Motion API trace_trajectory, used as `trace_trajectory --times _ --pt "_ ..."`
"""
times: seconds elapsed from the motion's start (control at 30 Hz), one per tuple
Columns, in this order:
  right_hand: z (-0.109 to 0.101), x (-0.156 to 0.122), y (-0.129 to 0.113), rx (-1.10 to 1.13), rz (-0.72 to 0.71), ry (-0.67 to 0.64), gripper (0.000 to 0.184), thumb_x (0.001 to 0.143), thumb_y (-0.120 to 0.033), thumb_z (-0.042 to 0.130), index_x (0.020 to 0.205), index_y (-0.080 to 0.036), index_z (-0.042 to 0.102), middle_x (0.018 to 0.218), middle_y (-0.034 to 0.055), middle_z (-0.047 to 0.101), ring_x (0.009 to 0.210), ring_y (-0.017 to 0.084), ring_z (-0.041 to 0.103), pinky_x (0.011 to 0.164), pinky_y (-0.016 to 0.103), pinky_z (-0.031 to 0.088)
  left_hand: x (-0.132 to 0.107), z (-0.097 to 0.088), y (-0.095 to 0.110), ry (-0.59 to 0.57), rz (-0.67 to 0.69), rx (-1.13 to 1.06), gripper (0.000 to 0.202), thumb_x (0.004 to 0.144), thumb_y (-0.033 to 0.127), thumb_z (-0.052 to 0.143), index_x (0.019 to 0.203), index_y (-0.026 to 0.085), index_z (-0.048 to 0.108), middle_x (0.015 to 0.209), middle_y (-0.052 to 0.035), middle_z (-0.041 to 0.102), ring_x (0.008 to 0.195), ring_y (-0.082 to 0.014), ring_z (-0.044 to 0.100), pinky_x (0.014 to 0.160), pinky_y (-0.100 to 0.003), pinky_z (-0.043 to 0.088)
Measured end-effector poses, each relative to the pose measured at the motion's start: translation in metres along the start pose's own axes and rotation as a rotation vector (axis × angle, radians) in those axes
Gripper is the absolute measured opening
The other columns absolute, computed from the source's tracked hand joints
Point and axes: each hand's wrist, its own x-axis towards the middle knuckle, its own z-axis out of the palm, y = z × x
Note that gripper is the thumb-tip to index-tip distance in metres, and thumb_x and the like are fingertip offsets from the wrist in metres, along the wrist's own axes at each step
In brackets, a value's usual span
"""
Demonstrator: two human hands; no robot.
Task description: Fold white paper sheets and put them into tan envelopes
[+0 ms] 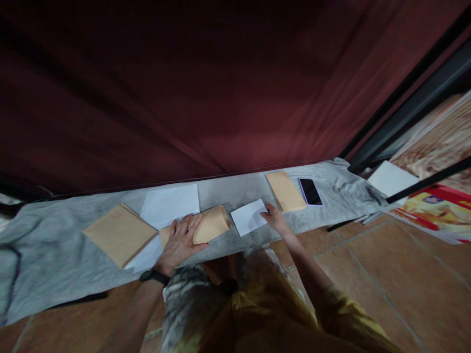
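Note:
My left hand (183, 240) lies flat with fingers spread on a brown envelope (212, 224), pressing it to the grey cloth. The envelope's right end gapes a little. My right hand (274, 218) pinches the right edge of a folded white paper (248, 217), whose left end points at the envelope's mouth with a narrow gap between them. Left of my left hand is a stack of brown envelopes (119, 234), resting partly over white sheets (171, 203). Beyond my right hand lies a pile of brown envelopes (285, 190).
A phone (311, 191) lies at the right on the grey cloth (51, 245) covering a long narrow surface. A dark red curtain (221, 113) hangs right behind it. Black metal bars (412, 108), a white sheet (393, 179) and a colourful box (439, 211) stand at the right. Tiled floor (405, 274) shows below.

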Motion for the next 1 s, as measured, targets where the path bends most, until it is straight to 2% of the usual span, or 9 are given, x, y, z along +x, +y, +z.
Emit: trace_trajectory --times 0.17,0.3,0.4,0.63,0.83,1.0 --pt "0.002 -0.006 0.001 0.212 -0.044 0.022 0.01 0.082 -0.032 0.06 0.083 -0.022 0.063 0.077 0.0006 0.067 0.076 0.02 0.062 0.068 0.029 0.049 0.0 0.0 0.0 -0.011 0.013 0.009 0.097 0.085 0.067 0.06 0.161 0.021 0.021 0.154 -0.0211 0.043 0.144 -0.0379 0.039 0.12 -0.064 0.021" --pt "0.007 -0.006 -0.002 0.36 -0.072 0.071 0.022 0.084 -0.038 0.057 0.094 -0.02 0.066 0.08 0.0021 0.07 0.077 0.02 0.064 0.068 0.029 0.052 0.0 -0.001 0.0 -0.014 0.013 0.006 0.097 0.085 0.066 0.06 0.162 0.022 0.019 0.154 -0.021 0.041 0.144 -0.0377 0.038 0.12 -0.064 0.02" --pt "0.014 -0.004 -0.007 0.414 -0.076 0.109 0.024 0.083 -0.039 0.06 0.093 -0.019 0.068 0.08 0.0032 0.071 0.076 0.02 0.064 0.069 0.03 0.053 0.0 -0.001 0.001 -0.01 0.006 -0.004 0.098 0.085 0.066 0.06 0.162 0.023 0.017 0.154 -0.0207 0.042 0.144 -0.0379 0.039 0.12 -0.065 0.021" --pt "0.034 -0.008 -0.017 0.437 -0.084 0.067 0.017 0.08 -0.037 0.061 0.075 -0.023 0.069 0.072 -0.0006 0.069 0.071 0.019 0.062 0.066 0.027 0.051 -0.002 -0.001 0.0 -0.011 0.0 -0.005 0.098 0.086 0.066 0.059 0.162 0.024 0.014 0.153 -0.02 0.043 0.143 -0.0372 0.039 0.12 -0.063 0.02" --pt "0.037 -0.014 -0.016 0.425 -0.079 -0.009 0.015 0.082 -0.031 0.061 0.084 -0.023 0.074 0.08 -0.0011 0.073 0.076 0.019 0.065 0.07 0.028 0.053 -0.002 0.0 0.0 -0.028 -0.012 -0.011 0.101 0.086 0.068 0.059 0.162 0.022 0.012 0.154 -0.0213 0.04 0.144 -0.0379 0.037 0.119 -0.064 0.021" --pt "0.031 -0.01 -0.019 0.346 -0.081 -0.071 0.016 0.082 -0.024 0.059 0.087 -0.023 0.074 0.078 -0.0022 0.072 0.072 0.017 0.065 0.068 0.026 0.052 -0.002 -0.001 0.001 -0.009 -0.012 -0.013 0.099 0.086 0.067 0.059 0.162 0.024 0.012 0.155 -0.0203 0.039 0.144 -0.0373 0.037 0.12 -0.064 0.02"
